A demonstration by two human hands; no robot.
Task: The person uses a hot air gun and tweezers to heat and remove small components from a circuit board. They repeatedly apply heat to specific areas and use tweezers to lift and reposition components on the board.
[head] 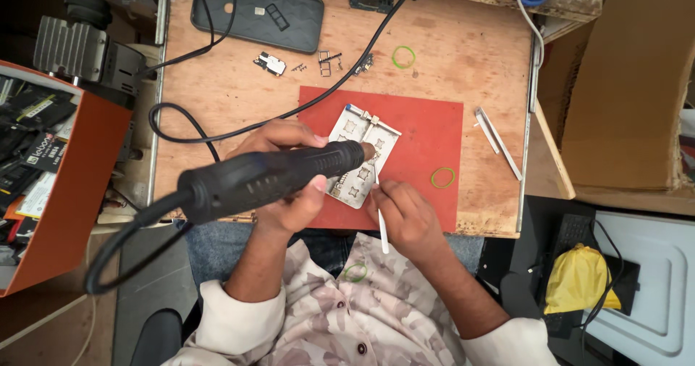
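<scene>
My left hand (286, 192) grips a black hot-air wand (268, 178) whose nozzle points at a silver metal jig plate (362, 152) lying on a red mat (427, 131). A thick black hose runs from the wand off to the lower left. My right hand (405, 217) pinches a thin white tweezer-like tool (381, 228), its tip touching the plate just below the nozzle.
A dark phone back cover (257, 11), small metal parts (271, 63) and two green rubber bands (404, 56) lie on the wooden bench. White tweezers (496, 138) sit near its right edge. An orange box (65, 178) stands left, cardboard (630, 91) right.
</scene>
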